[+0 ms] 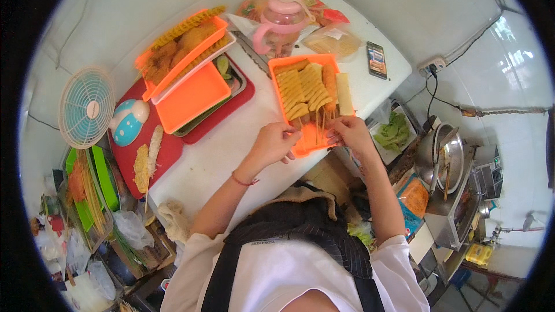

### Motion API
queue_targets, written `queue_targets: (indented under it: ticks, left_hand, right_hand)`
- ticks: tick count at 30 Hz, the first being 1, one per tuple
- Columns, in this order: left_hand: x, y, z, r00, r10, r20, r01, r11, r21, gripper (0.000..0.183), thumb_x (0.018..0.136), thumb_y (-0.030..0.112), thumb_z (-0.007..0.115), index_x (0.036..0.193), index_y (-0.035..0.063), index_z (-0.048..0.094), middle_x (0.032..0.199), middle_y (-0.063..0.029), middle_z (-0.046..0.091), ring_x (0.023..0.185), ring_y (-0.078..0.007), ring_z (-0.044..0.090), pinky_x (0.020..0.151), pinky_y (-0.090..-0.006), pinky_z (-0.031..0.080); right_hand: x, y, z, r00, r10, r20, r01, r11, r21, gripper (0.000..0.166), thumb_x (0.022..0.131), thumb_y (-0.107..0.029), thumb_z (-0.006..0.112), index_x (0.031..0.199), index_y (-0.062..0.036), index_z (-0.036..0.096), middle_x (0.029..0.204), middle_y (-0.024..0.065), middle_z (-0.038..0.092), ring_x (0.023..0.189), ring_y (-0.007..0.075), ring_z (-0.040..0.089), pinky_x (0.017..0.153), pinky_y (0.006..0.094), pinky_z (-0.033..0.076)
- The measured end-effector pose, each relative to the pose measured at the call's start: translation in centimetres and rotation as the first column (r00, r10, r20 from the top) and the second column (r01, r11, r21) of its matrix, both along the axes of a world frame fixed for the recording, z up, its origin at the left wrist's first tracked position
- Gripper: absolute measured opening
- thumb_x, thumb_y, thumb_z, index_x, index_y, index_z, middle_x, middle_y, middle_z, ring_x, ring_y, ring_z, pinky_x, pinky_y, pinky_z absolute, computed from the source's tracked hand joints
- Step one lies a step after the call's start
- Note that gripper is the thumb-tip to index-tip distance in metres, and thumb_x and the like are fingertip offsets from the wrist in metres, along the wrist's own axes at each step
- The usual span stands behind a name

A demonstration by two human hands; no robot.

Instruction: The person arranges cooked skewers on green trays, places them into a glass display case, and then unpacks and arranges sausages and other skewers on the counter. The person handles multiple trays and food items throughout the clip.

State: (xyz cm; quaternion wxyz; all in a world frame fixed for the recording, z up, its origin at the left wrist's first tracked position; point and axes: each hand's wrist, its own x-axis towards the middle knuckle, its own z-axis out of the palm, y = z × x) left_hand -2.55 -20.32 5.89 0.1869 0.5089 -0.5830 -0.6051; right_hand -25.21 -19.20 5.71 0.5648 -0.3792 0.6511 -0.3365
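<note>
An orange plastic tray (281,95) holds folded yellow-brown skewered slices (299,89), a sausage-like skewer (329,84) and a pale flat strip (344,94) along its right side. At the tray's near left corner is my left hand (275,141), fingers curled close to the stick ends; whether it grips anything is unclear. Over the near right corner, my right hand (349,136) has its fingertips by the skewer sticks (318,130), and its hold is also unclear. Two coated skewers (147,158) lie on a red board to the left.
Stacked orange trays (193,99), a small fan (89,108) and the red board (173,151) stand left. Behind are a pink-lidded jug (284,21) and bagged food (331,43). A phone (377,60) lies right. Beyond the table's edge are lettuce (394,132) and metal bowls (442,156).
</note>
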Motion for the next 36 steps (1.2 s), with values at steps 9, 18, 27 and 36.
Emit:
queue_targets:
  ticks: [9, 18, 27, 36]
  left_hand:
    - [-5.3, -1.5, -1.9, 0.987, 0.159, 0.015, -0.159, 0.974, 0.161, 0.052, 0.083, 0.048, 0.064, 0.07, -0.0015, 0.055, 0.066, -0.0127, 0.062, 0.044, -0.0183, 0.06, 0.039, -0.0249, 0.045]
    - [-7.7, -1.5, -1.6, 0.949, 0.306, 0.074, -0.313, 0.943, 0.116, 0.055, 0.08, 0.054, 0.065, 0.061, 0.0022, 0.06, 0.054, -0.0068, 0.058, 0.044, -0.0129, 0.058, 0.039, -0.0243, 0.04]
    - [-8.0, -1.6, -0.6, 0.85, 0.492, -0.188, -0.409, 0.842, 0.353, 0.029, 0.088, 0.033, 0.062, 0.087, 0.004, 0.061, 0.065, 0.0003, 0.055, 0.05, -0.0067, 0.049, 0.039, -0.0191, 0.029]
    - [-4.9, 1.2, 0.3, 0.583, 0.566, -0.582, -0.402, 0.824, 0.399, 0.021, 0.098, 0.028, 0.045, 0.091, 0.0095, 0.053, 0.057, 0.0061, 0.035, 0.046, -0.0043, 0.03, 0.04, -0.019, 0.022]
  right_hand:
    - [-2.6, 0.7, -2.5, 0.912, -0.166, -0.374, 0.031, 0.939, -0.342, 0.024, 0.084, -0.018, 0.062, 0.089, 0.005, 0.064, 0.066, 0.0119, 0.065, 0.059, 0.016, 0.062, 0.056, 0.0305, 0.048]
    - [0.3, 1.2, -3.5, 0.994, 0.033, -0.102, -0.071, 0.911, -0.406, 0.018, 0.09, -0.014, 0.056, 0.089, 0.0034, 0.061, 0.065, 0.0048, 0.059, 0.053, 0.0094, 0.054, 0.048, 0.0245, 0.044]
    - [-1.0, 0.9, -1.9, 0.982, 0.049, -0.181, -0.132, 0.865, -0.483, 0.018, 0.087, -0.014, 0.06, 0.096, 0.0016, 0.064, 0.075, 0.0122, 0.064, 0.067, 0.0196, 0.061, 0.062, 0.0308, 0.048]
    - [-7.1, 2.4, -6.7, 0.946, -0.101, -0.308, -0.062, 0.876, -0.478, 0.017, 0.088, -0.011, 0.059, 0.096, 0.0042, 0.063, 0.082, 0.0127, 0.065, 0.073, 0.0155, 0.058, 0.068, 0.0294, 0.048]
